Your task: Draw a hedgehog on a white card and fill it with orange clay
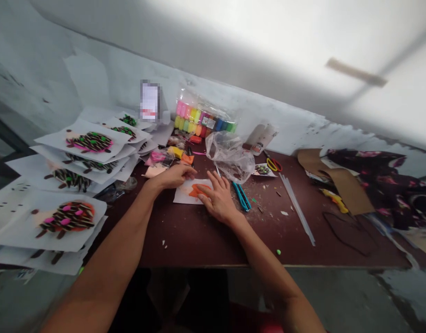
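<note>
A white sheet of paper (181,196) lies on the dark red table, with a flat orange clay shape (198,189) on it. My right hand (218,196) rests over the sheet's right side, fingers spread, its thumb and fingers touching the orange clay. Over the sheet's upper left corner is my left hand (174,177), its fingers curled together; whatever they may hold is too small to make out. Just beyond that hand lie orange clay (187,159), yellow clay (175,151) and pink clay (155,158) in crumpled wrappers.
Stacked hedgehog pictures (95,127) fill the left side. A plastic bag (230,157) and a pack of coloured clay (204,121) stand behind. Rightward lie a teal cutter (242,196), scissors (274,164), clear glue sticks (298,208), a yellow glue gun (334,200) and cardboard (351,189).
</note>
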Tool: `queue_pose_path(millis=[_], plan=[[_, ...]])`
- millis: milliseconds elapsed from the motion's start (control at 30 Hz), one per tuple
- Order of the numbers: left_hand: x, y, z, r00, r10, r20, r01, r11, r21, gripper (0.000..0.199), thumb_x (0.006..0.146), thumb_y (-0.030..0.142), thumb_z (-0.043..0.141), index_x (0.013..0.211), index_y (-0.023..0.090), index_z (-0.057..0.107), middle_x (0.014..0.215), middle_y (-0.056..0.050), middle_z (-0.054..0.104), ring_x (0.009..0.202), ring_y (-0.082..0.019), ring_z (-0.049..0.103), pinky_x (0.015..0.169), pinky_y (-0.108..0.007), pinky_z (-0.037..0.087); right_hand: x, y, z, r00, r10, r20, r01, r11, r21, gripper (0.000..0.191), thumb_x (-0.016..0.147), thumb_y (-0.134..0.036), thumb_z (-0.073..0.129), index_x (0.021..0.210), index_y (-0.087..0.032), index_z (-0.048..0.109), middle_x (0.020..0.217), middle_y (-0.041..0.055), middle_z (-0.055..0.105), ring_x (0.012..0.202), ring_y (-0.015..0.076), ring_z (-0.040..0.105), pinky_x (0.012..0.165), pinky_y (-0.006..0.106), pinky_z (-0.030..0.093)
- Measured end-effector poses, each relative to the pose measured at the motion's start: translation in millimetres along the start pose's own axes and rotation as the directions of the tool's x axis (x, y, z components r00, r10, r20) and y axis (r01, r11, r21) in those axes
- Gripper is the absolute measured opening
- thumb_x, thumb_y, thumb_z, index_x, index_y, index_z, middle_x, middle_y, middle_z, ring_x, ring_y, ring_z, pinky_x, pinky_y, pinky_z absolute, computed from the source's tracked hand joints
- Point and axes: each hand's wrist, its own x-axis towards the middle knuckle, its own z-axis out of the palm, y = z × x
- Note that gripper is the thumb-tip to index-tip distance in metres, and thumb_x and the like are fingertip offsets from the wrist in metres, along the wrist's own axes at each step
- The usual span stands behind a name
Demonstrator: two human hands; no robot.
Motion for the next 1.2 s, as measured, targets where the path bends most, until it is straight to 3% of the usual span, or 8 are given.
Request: queue_pose_path(millis=[233, 1200], plan=[[-2.2, 5.4, -1.8, 1.0, -0.021, -0.003, 0.021, 1.0, -0.012, 0.058, 0.069, 0.004, 0.047, 0.123, 0.011, 0.067, 0.115, -0.011, 0.074, 0.105, -0.021, 0.069, 0.093, -0.031, 0.055, -4.9, 0.0, 2.0, 0.985, -0.175, 0.016, 0.174, 0.984, 0.02, 0.036, 0.102, -0.047, 0.052, 0.13, -0.034, 0.069, 0.163, 0.0064, 0.035, 0.153, 0.0305, 0.023, 0.12, 0.054, 0.023], [-1.5, 0.6, -2.7, 1.0, 0.011, 0.009, -0.011, 1.0, -0.011, 0.062, 0.066, 0.003, 0.046, 0.124, 0.013, 0.067, 0.116, -0.009, 0.075, 0.108, -0.02, 0.069, 0.097, -0.031, 0.055, -5.3, -13.5, -0.5, 0.983, -0.166, 0.08, 0.163, 0.985, 0.049, 0.036, 0.101, -0.047, 0.053, 0.127, -0.03, 0.071, 0.163, 0.0074, 0.035, 0.152, 0.0318, 0.026, 0.121, 0.056, 0.023]])
